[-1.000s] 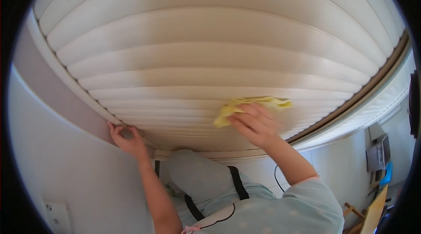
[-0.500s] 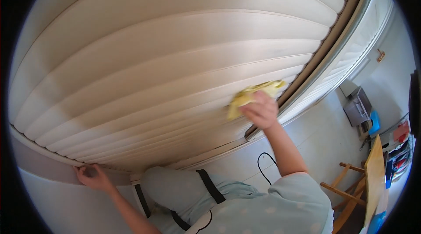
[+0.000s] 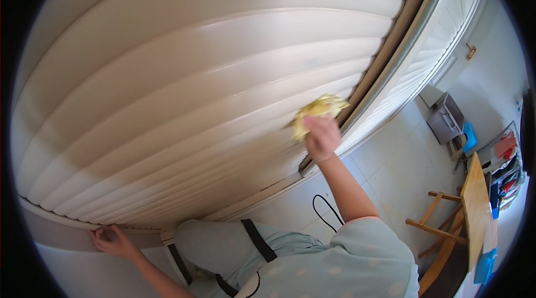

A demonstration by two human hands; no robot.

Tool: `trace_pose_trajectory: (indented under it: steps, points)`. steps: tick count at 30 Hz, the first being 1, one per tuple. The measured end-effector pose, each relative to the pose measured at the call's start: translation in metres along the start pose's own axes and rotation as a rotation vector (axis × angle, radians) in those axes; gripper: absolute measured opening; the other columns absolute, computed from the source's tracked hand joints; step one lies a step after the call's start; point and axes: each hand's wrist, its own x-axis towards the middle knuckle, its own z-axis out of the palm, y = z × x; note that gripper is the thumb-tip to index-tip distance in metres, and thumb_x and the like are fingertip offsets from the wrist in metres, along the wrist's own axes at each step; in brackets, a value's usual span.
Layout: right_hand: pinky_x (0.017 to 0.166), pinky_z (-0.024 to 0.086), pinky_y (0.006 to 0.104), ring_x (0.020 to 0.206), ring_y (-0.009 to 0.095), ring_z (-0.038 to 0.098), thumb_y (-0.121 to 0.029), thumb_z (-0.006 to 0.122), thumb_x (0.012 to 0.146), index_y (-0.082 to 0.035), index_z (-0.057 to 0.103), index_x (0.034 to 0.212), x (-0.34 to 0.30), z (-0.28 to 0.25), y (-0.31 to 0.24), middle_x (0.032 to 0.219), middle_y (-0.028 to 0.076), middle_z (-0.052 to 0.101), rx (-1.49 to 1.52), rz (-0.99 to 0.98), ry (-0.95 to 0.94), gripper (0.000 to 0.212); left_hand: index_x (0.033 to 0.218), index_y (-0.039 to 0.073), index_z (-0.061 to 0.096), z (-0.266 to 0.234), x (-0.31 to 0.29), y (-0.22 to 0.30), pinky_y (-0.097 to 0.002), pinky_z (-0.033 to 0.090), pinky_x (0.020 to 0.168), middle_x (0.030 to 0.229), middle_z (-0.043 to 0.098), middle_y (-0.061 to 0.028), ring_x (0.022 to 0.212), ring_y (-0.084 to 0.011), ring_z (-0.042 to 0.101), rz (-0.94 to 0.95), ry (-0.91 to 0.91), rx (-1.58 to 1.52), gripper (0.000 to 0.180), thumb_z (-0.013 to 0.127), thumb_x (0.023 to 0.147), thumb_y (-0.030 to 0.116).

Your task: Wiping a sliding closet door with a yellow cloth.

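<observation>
A large cream slatted door [image 3: 223,75] fills most of the view. My right hand [image 3: 324,139] is closed on a crumpled yellow cloth [image 3: 321,111], which presses on the slats close to the door's right frame [image 3: 385,58]. Some of the fingers are hidden by the cloth and a little blurred. At the lower left my left hand [image 3: 116,243] rests against the door's other edge [image 3: 72,219]. Its thumb and fingers are apart, with their tips touching that edge, and nothing loose shows in it.
Another white slatted panel [image 3: 416,69] stands beyond the right frame. A black cable [image 3: 319,198] loops over the tiled floor [image 3: 385,167]. To the right are a wooden folding table [image 3: 472,208], a grey box-shaped unit [image 3: 445,119] and a rack of mixed items [image 3: 507,169].
The yellow cloth, in my right hand, has moved slightly up and left in view and is bunched differently. The whole view has shifted a little. My left hand stays at the door's edge.
</observation>
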Motion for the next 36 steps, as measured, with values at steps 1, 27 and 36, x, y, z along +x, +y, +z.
trace_pose_trajectory:
  steps: [1, 27, 36]
  points:
    - [0.090, 0.051, 0.0438, 0.098, 0.037, 0.066, 0.015, 0.061, 0.070, -0.003, 0.068, 0.101, -0.006, -0.003, 0.011, 0.095, 0.014, 0.069, -0.073, 0.118, 0.103, 0.037, 0.108, -0.001, 0.053, 0.000, 0.000, 0.001, -0.0385, 0.044, 0.096, 0.132, 0.050, -0.0186, 0.122, -0.0295, 0.047, -0.037, -0.005, -0.067, 0.030, 0.068, 0.082, 0.003]
    - [0.098, 0.041, 0.0442, 0.106, 0.040, 0.053, 0.023, 0.050, 0.071, -0.002, 0.066, 0.103, -0.040, -0.011, 0.008, 0.118, 0.018, 0.056, 0.029, 0.395, 0.091, 0.044, 0.105, 0.000, 0.053, -0.001, -0.002, 0.008, -0.0380, 0.046, 0.095, 0.138, 0.046, -0.0192, 0.121, -0.0287, 0.049, -0.049, 0.017, -0.054, 0.028, 0.067, 0.081, 0.003]
    - [0.088, 0.049, 0.0458, 0.098, 0.036, 0.060, 0.014, 0.065, 0.068, -0.003, 0.072, 0.092, -0.031, -0.016, 0.010, 0.108, 0.016, 0.059, 0.047, 0.054, -0.093, 0.030, 0.104, -0.003, 0.052, -0.004, -0.004, 0.011, -0.0394, 0.049, 0.096, 0.138, 0.041, -0.0208, 0.128, -0.0309, 0.046, -0.067, -0.072, -0.017, 0.023, 0.065, 0.086, 0.002]
